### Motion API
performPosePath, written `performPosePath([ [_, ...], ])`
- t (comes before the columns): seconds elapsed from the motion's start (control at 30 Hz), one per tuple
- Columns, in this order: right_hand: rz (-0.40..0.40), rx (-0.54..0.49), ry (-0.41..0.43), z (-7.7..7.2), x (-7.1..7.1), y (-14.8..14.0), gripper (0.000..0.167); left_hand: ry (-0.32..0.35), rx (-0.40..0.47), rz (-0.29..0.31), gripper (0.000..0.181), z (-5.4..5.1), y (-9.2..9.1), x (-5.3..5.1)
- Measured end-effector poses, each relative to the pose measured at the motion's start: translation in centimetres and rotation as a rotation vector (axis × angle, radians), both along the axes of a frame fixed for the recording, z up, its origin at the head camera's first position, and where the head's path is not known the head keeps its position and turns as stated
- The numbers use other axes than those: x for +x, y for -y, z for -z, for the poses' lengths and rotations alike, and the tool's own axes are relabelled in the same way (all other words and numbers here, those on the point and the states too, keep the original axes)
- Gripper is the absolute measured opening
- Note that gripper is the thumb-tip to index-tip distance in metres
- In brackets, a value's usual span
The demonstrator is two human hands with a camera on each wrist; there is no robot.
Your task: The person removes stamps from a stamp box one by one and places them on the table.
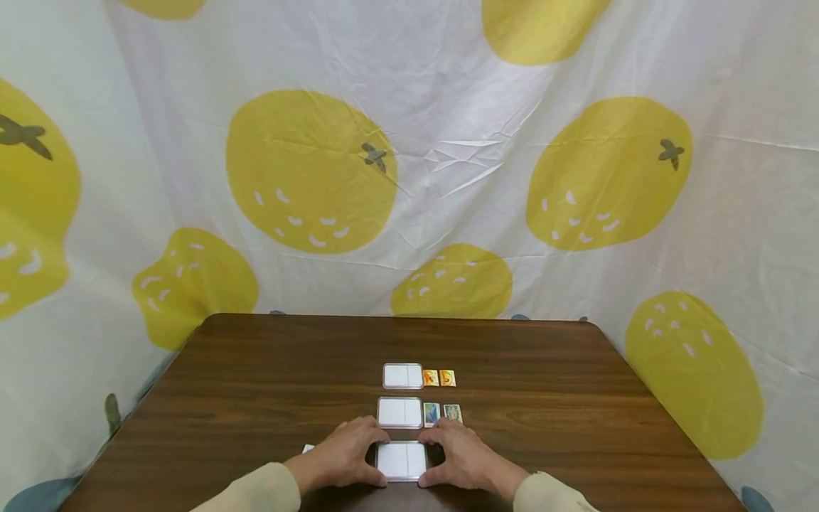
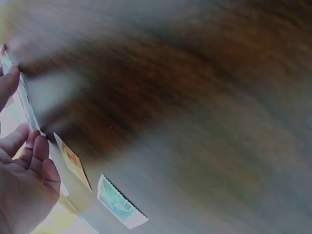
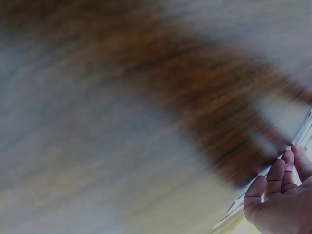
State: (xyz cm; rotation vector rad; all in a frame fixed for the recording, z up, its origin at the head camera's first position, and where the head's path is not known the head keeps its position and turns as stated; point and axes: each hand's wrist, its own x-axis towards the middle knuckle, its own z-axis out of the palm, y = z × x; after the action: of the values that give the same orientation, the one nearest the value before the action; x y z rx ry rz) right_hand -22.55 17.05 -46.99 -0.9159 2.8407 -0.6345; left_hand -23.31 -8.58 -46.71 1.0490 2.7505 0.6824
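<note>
The nearest of three flat clear plastic cases with white inserts, a case (image 1: 402, 461), lies at the table's front between both hands. My left hand (image 1: 345, 453) grips its left corners with curled thumb and fingers. My right hand (image 1: 466, 455) grips the right corners the same way. In the left wrist view, the left fingertips (image 2: 36, 139) touch the case's edge, and an orange stamp (image 2: 73, 161) and a green stamp (image 2: 119, 202) lie beside that hand. The right wrist view shows the right fingers (image 3: 275, 170) at the case's edge.
Beyond the hands lie a middle case (image 1: 399, 412) with a blue stamp (image 1: 431, 414) and a greenish stamp (image 1: 453, 413) beside it. Behind stands a far case (image 1: 402, 375) beside two orange stamps (image 1: 447, 378). A lemon-print cloth (image 1: 448, 199) hangs behind the wooden table (image 1: 256, 370).
</note>
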Motion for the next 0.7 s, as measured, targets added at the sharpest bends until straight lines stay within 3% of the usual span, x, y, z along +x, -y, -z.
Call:
performPosePath([
  [0.47,-0.005,0.035,-0.045,-0.21,0.03,-0.27,0.059,-0.057,-0.024,-0.001,0.052,-0.2,-0.64,-0.23],
  [0.7,-0.003,0.082,-0.065,-0.11,0.18,0.03,0.06,-0.132,-0.077,0.002,0.049,-0.14,-0.71,0.05],
])
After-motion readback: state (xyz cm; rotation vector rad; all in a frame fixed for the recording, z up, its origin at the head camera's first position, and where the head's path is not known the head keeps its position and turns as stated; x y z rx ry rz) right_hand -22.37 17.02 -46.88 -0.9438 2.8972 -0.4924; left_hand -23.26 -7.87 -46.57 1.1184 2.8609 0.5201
